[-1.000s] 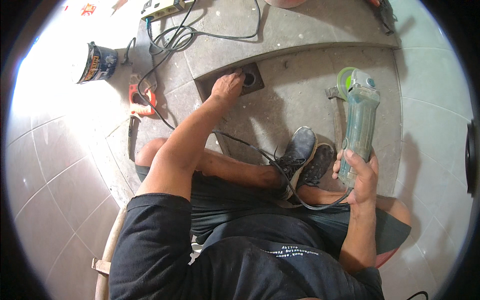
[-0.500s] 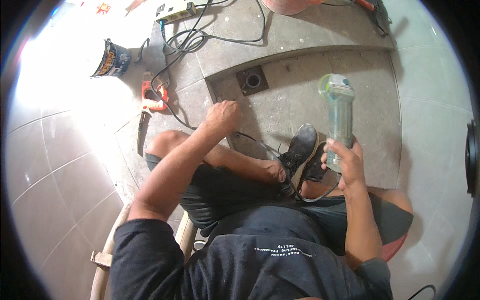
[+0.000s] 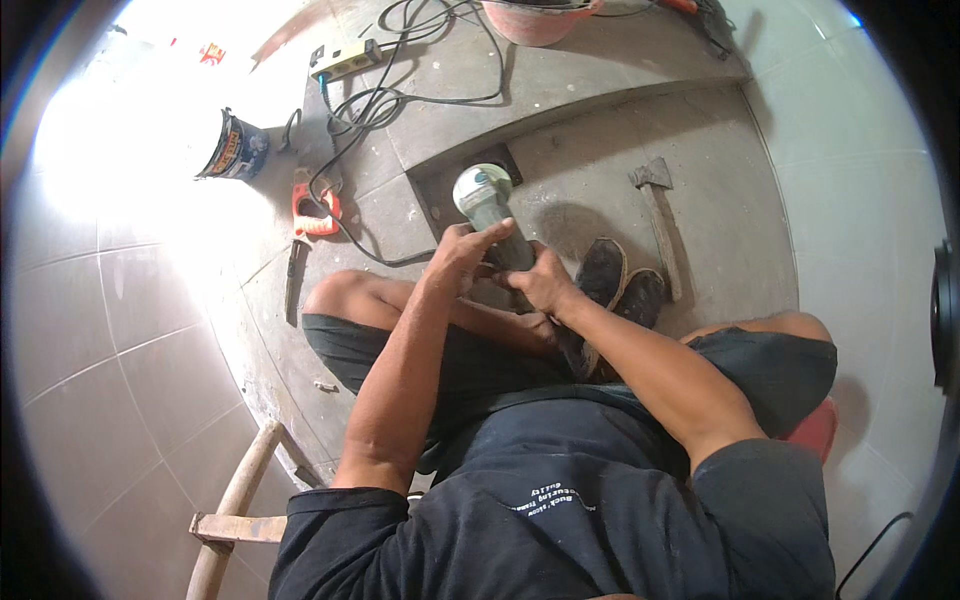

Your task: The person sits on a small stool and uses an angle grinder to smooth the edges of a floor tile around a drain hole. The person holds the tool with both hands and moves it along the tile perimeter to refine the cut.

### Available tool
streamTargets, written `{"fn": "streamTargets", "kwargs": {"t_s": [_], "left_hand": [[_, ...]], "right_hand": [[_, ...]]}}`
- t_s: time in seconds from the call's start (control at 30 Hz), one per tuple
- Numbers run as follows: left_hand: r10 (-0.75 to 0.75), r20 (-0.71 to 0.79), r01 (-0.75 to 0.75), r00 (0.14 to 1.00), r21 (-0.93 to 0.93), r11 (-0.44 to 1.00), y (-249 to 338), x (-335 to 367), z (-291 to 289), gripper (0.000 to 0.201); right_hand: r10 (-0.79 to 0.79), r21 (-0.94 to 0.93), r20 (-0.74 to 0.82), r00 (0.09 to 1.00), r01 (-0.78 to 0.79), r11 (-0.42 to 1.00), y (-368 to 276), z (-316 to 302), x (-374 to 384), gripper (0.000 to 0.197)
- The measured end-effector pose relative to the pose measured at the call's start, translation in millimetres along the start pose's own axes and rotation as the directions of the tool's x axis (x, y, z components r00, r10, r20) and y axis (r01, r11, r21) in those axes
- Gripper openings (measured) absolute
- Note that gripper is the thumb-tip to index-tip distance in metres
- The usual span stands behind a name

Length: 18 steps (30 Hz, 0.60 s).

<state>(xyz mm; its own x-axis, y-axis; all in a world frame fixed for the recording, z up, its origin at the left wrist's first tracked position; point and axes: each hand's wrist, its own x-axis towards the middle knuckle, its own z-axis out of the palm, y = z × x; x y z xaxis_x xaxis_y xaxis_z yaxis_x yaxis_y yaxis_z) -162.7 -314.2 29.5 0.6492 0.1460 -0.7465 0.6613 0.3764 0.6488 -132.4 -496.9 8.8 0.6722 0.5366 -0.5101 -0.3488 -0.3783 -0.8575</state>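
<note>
I sit on the floor with my legs crossed, black shoes (image 3: 608,275) in front of me. Both hands hold a green-grey angle grinder (image 3: 492,215) over the grey floor tiles. My left hand (image 3: 462,252) wraps the grinder's body from the left. My right hand (image 3: 541,280) grips its rear end, close to my knee. The grinder's round head points away from me, above a square floor drain (image 3: 500,160) that it partly hides. Its black cord (image 3: 365,255) trails off to the left.
A hatchet (image 3: 660,215) lies right of my shoes. A red-handled saw (image 3: 303,230) lies at left, with a dark paint bucket (image 3: 232,147) beyond it. A power strip (image 3: 347,60) with coiled cables and a red basin (image 3: 540,18) sit at the top. Wooden stool frame (image 3: 235,510) at lower left.
My right hand swung the grinder from the right side to the middle. My left hand left the floor drain and took hold of the grinder's body.
</note>
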Motion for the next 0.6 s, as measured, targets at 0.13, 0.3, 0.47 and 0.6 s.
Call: {"fn": "streamTargets", "kwargs": {"t_s": [0.13, 0.3, 0.47, 0.6], "left_hand": [[0.049, -0.101, -0.049, 0.994, -0.004, 0.999, -14.2, 17.0, -14.7, 0.06], [0.064, -0.125, -0.054, 0.99, 0.08, 0.995, -15.5, 31.7, -11.7, 0.061], [0.081, -0.16, -0.037, 0.984, 0.26, 0.965, -17.5, 45.6, -3.8, 0.059], [0.164, -0.164, -0.078, 0.973, 0.436, 0.897, -16.7, 55.5, -0.3, 0.058]], "right_hand": [[0.093, -0.01, 0.082, 0.992, -0.092, 0.996, 21.0, 12.5, 29.2, 0.072], [0.153, 0.11, -0.013, 0.988, -0.151, 0.982, 23.3, 23.7, 39.1, 0.066], [0.258, 0.319, 0.094, 0.962, -0.274, 0.907, 31.5, 19.5, 44.9, 0.07], [0.266, 0.366, 0.125, 0.956, -0.293, 0.883, 33.2, 11.3, 52.7, 0.068]]}}
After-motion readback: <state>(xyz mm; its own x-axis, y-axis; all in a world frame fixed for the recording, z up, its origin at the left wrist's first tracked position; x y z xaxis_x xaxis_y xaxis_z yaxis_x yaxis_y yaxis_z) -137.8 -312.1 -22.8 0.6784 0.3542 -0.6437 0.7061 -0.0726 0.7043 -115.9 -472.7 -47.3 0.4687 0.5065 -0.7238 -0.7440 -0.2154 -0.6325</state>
